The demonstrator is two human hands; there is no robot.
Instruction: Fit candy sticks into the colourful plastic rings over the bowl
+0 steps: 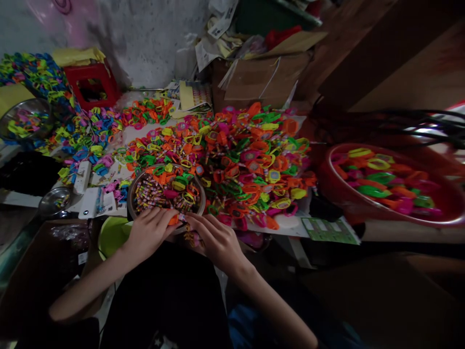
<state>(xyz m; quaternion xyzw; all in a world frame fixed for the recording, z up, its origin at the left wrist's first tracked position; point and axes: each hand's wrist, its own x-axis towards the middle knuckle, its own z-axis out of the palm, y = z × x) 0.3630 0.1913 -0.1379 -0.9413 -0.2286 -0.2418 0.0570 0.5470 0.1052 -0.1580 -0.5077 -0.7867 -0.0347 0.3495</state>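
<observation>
Here my left hand (150, 230) grips an orange toy (173, 220) at the near rim of a round bowl (131, 196) by the front edge of the bench (294, 229); my right hand (216, 237) pinches its striped end. Beyond, bright toys (250, 160) heap toward the back edge, a red basin (366, 213) right of them, a cardboard box (261, 82) behind.

Bright plastic toys (254, 162), heaped high, block the right; red plastic stool (110, 85) bars far left; open air over the round grey-rimmed bowl (131, 195)!
</observation>
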